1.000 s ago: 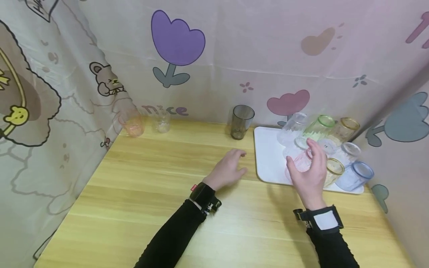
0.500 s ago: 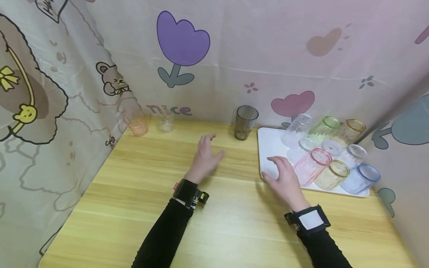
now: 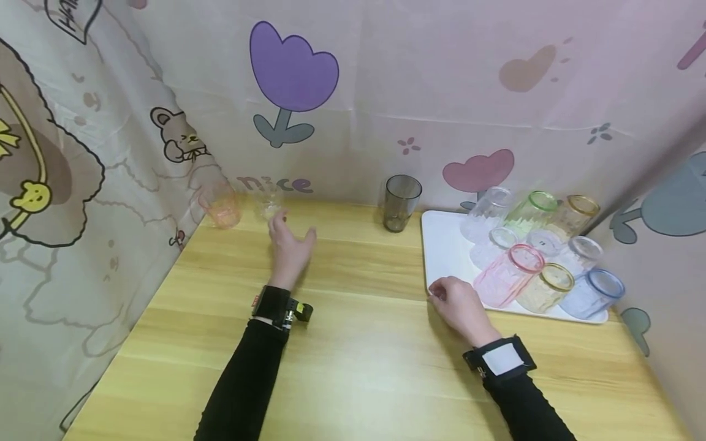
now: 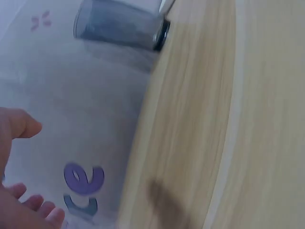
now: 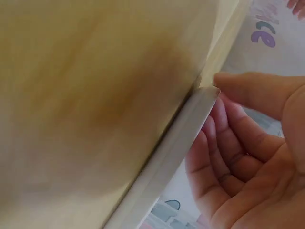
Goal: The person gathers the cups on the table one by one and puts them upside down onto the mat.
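Cups stood in a row along the back of the wooden worktop (image 3: pixel 353 343), with most of the sorting seemingly yet to do. At far left an orange cup (image 3: pixel 223 210) and a clear cup (image 3: pixel 268 202) stood upright against the printed curtain (image 3: pixel 386 92), mouths up, their long axes vertical. The left hand (image 3: pixel 290 247) reached toward the clear cup, fingers spread and relaxed, its grip loose around nothing; the fingertips were just beside the cup, and whether they touched it could not be told. Further right, well apart from that pair, a smoky grey cup (image 3: pixel 400 201) also stood upright near the curtain. The right hand (image 3: pixel 459 304) had its curled fingers at the near left corner of the white tray (image 3: pixel 443 257), the thumb (image 5: pixel 252 93) lying along the rim (image 5: pixel 167 157) and the fingers tucked beneath it in the wrist view, a grip that appeared to pinch the tray's edge. On the tray a heap of cups lay tilted on their sides, among them a pink cup (image 3: pixel 508 274), a yellow cup (image 3: pixel 545 286) and a blue cup (image 3: pixel 590 293), their mouths turned up and to the right, long axes slanting away from the person. Judged from this, three cups were set out and the heap was left.
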### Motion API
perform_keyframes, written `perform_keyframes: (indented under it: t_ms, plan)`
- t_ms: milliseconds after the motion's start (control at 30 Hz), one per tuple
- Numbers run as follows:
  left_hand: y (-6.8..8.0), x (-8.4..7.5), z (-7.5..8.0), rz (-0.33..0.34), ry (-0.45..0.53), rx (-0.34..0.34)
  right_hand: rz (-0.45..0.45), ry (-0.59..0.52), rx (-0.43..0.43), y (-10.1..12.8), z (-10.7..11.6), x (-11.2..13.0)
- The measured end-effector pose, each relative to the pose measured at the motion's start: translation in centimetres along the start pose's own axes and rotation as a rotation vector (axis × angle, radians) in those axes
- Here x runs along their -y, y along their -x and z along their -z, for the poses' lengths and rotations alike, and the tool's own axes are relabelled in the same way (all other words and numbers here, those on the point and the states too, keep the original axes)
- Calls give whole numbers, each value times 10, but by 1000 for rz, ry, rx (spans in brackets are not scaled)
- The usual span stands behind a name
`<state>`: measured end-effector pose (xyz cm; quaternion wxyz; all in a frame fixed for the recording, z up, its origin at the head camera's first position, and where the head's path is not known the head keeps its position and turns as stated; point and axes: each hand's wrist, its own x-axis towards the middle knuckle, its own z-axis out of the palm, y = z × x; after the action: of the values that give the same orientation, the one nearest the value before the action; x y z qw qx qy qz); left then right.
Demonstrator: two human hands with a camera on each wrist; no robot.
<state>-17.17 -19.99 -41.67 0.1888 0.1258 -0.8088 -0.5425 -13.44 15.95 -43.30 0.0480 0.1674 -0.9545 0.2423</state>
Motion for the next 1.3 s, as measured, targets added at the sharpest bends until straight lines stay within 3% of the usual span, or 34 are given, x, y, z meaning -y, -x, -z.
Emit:
perform_keyframes:
  t_ms: [167, 300, 433, 667, 933, 1300]
  plan:
    - [-19, 15, 15, 85, 6, -95, 3, 25, 16, 2, 2, 0]
    - [-37, 25, 26, 165, 1, -123, -10, 47, 26, 1, 2, 2]
    - [-55, 31, 35, 240, -13, -106, -15, 55, 35, -1, 3, 5]
    - [-81, 36, 39, 328, -59, -11, -25, 47, 58, -7, 4, 5]
    - [-100, 38, 39, 314, -87, 13, -41, 48, 60, -7, 3, 3]
    - [-119, 54, 37, 280, 41, 11, -43, 51, 72, -7, 3, 0]
